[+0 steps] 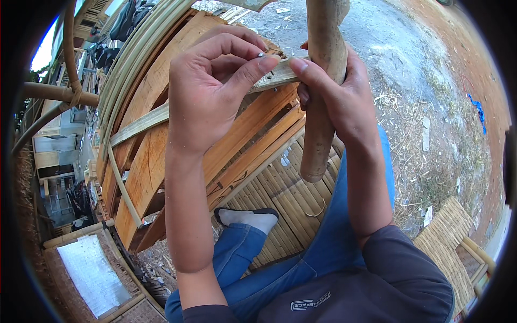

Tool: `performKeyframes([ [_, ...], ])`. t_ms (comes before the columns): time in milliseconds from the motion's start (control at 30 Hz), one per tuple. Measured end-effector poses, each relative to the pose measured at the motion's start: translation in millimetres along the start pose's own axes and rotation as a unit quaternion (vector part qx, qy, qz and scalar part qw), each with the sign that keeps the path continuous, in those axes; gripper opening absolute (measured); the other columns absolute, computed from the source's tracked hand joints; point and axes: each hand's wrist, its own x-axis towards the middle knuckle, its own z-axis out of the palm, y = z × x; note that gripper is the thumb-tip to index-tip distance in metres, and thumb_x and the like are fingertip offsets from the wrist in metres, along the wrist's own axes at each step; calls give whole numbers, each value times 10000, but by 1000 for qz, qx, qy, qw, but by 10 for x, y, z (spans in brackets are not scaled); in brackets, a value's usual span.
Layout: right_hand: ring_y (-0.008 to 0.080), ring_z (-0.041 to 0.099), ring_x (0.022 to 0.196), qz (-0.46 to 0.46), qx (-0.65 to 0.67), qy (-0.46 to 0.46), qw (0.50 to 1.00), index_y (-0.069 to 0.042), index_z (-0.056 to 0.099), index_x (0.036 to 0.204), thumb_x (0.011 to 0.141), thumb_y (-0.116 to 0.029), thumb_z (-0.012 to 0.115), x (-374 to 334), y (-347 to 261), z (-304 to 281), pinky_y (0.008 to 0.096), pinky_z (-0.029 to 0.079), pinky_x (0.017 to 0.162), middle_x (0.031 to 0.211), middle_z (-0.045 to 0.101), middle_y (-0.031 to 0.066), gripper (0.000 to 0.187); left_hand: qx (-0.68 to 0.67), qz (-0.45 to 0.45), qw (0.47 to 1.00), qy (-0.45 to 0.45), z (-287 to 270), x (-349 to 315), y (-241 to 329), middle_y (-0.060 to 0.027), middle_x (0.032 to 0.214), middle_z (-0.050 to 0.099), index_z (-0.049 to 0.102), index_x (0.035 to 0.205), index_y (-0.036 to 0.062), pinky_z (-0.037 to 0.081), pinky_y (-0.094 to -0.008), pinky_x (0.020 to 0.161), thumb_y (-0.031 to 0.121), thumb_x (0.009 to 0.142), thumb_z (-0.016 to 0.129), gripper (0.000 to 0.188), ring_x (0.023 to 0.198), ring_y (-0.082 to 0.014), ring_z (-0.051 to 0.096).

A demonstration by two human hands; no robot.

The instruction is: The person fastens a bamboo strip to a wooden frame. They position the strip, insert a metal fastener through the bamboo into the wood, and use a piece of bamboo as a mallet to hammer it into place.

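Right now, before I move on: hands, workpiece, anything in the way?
Left hand pinching a small pale item, too tiny to identify. Right hand around bamboo pole, thumb at wooden strip. Hands partly cover the strip.

Counted from where I stand: two hands, one left (202,89) and one right (344,99); one thick stick (319,145); one pale wood strip (142,125); one shiny bit (261,54) (too small to identify); one white-socked foot (242,217); one large white sheet (92,273); one blue scrap (478,112).
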Motion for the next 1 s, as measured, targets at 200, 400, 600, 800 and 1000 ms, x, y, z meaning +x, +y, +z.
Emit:
performKeyframes([
  [200, 88, 601, 585, -7, 9, 2, 1000, -11, 563, 1020, 845, -218, 808, 4, 32, -2, 257, 503, 516, 701, 617, 14, 364, 41, -30, 999, 7, 26, 11, 30, -20, 1073, 636, 676, 914, -15, 416, -166, 625, 16, 892, 754, 87, 784, -30, 588],
  [400, 90, 600, 578, 1, 1, 7, 1000, -15, 566, 1017, 847, -234, 804, 6, 43, -7, 257, 502, 516, 685, 611, 15, 366, 67, -70, 995, -22, -33, 71, 104, -15, 1037, 640, 670, 917, -15, 403, -164, 588, 3, 890, 751, 87, 755, -21, 583],
  [600, 90, 602, 579, 0, 1, 7, 1000, -16, 565, 1032, 852, -231, 801, 3, 37, 0, 256, 503, 519, 679, 611, 16, 367, 66, -64, 993, -75, -74, 151, 131, -23, 1018, 653, 669, 909, -8, 454, -168, 624, 6, 885, 755, 90, 792, -40, 628],
  [800, 91, 610, 595, -8, 12, -2, 1000, -12, 559, 1045, 854, -222, 801, 8, 47, 4, 260, 513, 525, 713, 625, 18, 372, 48, -43, 995, -74, -88, 138, 88, -25, 1032, 664, 673, 901, -3, 498, -187, 721, 30, 877, 771, 106, 848, -58, 642],
  [1000, 94, 614, 603, -1, 23, 0, 1000, -13, 556, 1052, 854, -219, 804, 5, 45, 0, 265, 525, 529, 738, 632, 19, 379, 63, -93, 989, -98, -107, 209, 153, -26, 1014, 669, 680, 913, -3, 504, -194, 726, 40, 887, 763, 96, 849, -59, 645],
])
